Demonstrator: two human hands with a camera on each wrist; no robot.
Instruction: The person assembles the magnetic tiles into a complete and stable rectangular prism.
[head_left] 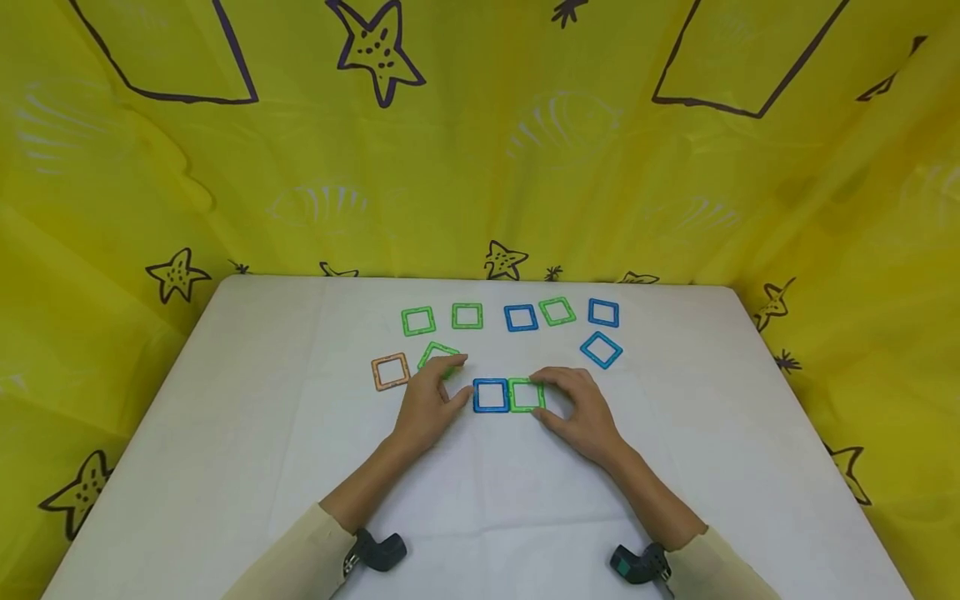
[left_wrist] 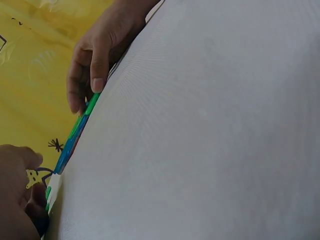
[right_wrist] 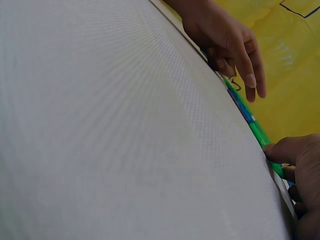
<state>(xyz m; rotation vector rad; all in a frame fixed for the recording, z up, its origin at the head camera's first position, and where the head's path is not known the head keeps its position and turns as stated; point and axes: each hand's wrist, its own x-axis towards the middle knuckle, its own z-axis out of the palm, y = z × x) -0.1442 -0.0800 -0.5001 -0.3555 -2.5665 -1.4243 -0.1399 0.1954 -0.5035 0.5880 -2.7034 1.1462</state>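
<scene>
A blue square magnetic tile (head_left: 491,409) and a green square magnetic tile (head_left: 522,409) lie flat, side by side with their edges meeting. My right hand (head_left: 581,414) pinches the green one by its right side, index finger at the far corner and thumb at the near corner. In the right wrist view its thumb (right_wrist: 282,149) rests on the tile's green edge. My left hand (head_left: 429,408) is just left of the blue tile, fingers apart, holding nothing; its thumb tip is close to that tile's edge. Another green tile (head_left: 435,347) is partly hidden behind the left fingers.
An orange tile (head_left: 392,387) lies left of the left hand. Along the back are several green and blue tiles, such as a green tile (head_left: 467,327) and a blue tile (head_left: 521,329). A tilted blue tile (head_left: 588,359) lies beyond the right hand. Yellow curtains (head_left: 465,167) surround the white table (head_left: 480,517).
</scene>
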